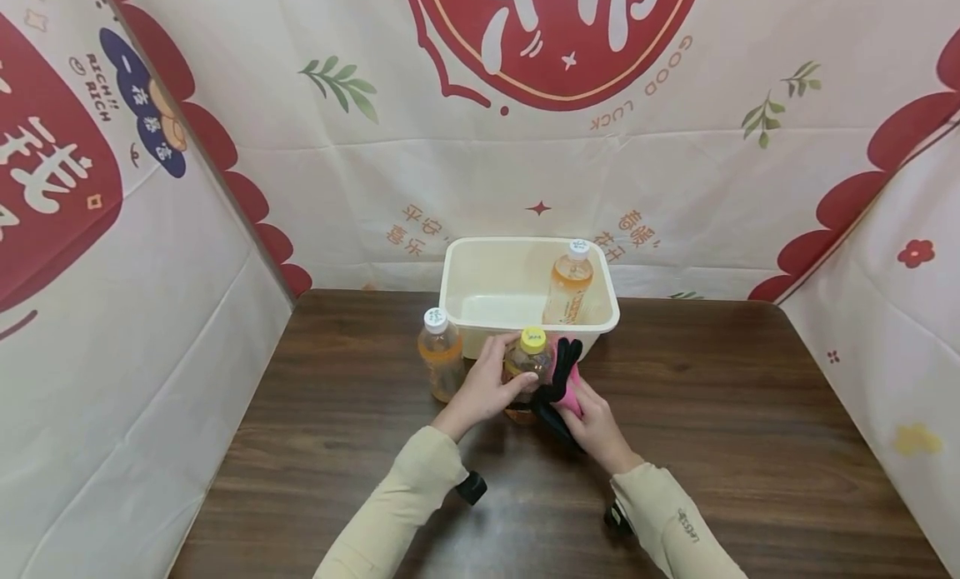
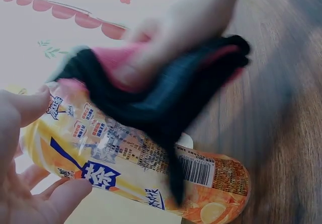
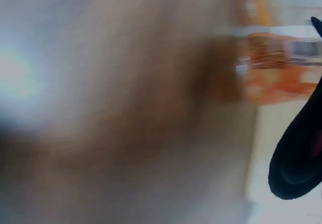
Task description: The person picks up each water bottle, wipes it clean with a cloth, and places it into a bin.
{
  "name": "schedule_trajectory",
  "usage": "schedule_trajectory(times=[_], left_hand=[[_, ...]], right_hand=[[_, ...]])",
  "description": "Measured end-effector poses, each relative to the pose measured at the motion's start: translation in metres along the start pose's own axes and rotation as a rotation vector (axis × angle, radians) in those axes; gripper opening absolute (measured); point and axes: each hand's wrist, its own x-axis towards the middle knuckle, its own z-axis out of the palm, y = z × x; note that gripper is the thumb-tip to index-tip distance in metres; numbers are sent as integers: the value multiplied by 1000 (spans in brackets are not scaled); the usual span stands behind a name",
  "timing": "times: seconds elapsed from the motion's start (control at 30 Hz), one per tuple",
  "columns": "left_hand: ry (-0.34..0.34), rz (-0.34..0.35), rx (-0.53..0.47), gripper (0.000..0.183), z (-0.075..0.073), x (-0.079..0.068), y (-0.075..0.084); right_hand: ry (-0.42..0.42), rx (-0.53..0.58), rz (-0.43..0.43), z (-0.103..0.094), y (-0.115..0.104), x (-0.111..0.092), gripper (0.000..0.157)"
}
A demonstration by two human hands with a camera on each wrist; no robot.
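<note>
My left hand (image 1: 483, 387) grips a clear drink bottle (image 1: 528, 361) with a yellow cap, in front of a cream bin. In the left wrist view the bottle's yellow and orange label (image 2: 100, 176) shows, with a barcode near its base. A folded black and pink cloth (image 1: 562, 375) is held in my right hand (image 1: 597, 425), with pink fabric under the fingers. The cloth (image 2: 166, 100) overlaps the bottle's upper side in the left wrist view, and a dark end hangs across the label. The right wrist view is blurred, with the cloth's black edge (image 3: 297, 158) at its right side.
Behind the held bottle stands the cream plastic bin (image 1: 472, 322), with a white-capped orange drink bottle (image 1: 568, 289) inside at the right. Another white-capped bottle (image 1: 441, 358) stands at the bin's left front corner. Printed cloth walls (image 1: 375, 196) border the brown wooden table (image 1: 712, 396).
</note>
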Motion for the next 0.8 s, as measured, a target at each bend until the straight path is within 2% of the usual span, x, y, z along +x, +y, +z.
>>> schedule_trajectory(times=[0.27, 0.4, 0.5, 0.67, 0.73, 0.8], left_hand=[[9, 16, 10, 62, 3, 0, 3], [36, 2, 14, 62, 4, 0, 8], [74, -54, 3, 67, 7, 0, 15], [152, -184, 50, 78, 12, 5, 26], [165, -193, 70, 75, 13, 7, 26], [153, -169, 55, 68, 12, 7, 24]], right_hand=[[-194, -120, 73, 10, 23, -32, 34], [-210, -119, 92, 11, 22, -34, 34], [-211, -103, 120, 11, 19, -34, 35], [-221, -96, 154, 12, 15, -36, 35], [-230, -99, 160, 11, 13, -37, 35], [-232, -95, 172, 8, 10, -39, 36]])
